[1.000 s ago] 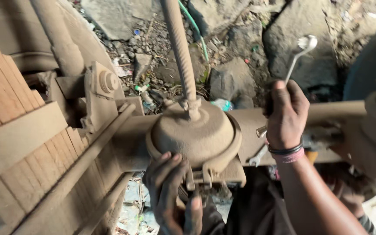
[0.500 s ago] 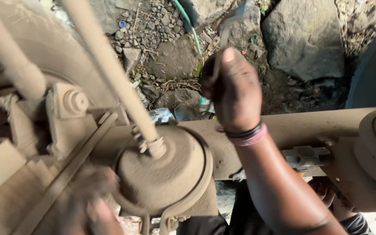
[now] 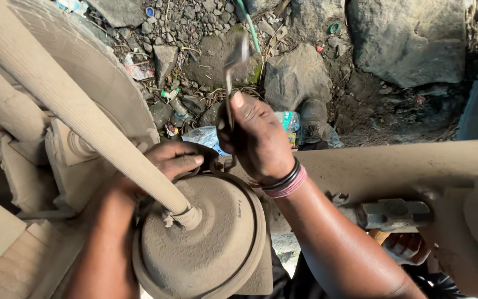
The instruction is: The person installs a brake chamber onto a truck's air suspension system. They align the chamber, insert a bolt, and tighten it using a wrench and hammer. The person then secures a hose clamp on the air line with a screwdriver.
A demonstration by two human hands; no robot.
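We note the right hand (image 3: 258,138) closed in a fist around the shank of a metal spanner (image 3: 230,83), which stands nearly upright. Its open jaw end is blurred at the top, and its lower end sits at the clamp (image 3: 221,164) on the upper rim of the round, dust-caked chamber (image 3: 206,243). 2 bands, 1 black and 1 pink (image 3: 286,184), ring the right wrist.

The left hand (image 3: 170,160) lies at the same rim, just beside the right hand, fingers curled loosely with the thumb stretched toward the clamp. We cannot tell whether it grips anything, since the ribbed hose (image 3: 73,111) crosses in front of it. That hose runs diagonally from upper left down into a fitting on the chamber's face.

The chamber is mounted against a dusty axle beam (image 3: 394,166) running to the right. A hammer head (image 3: 396,213) rests below the beam. Rocks (image 3: 405,39), gravel and litter cover the ground beyond.
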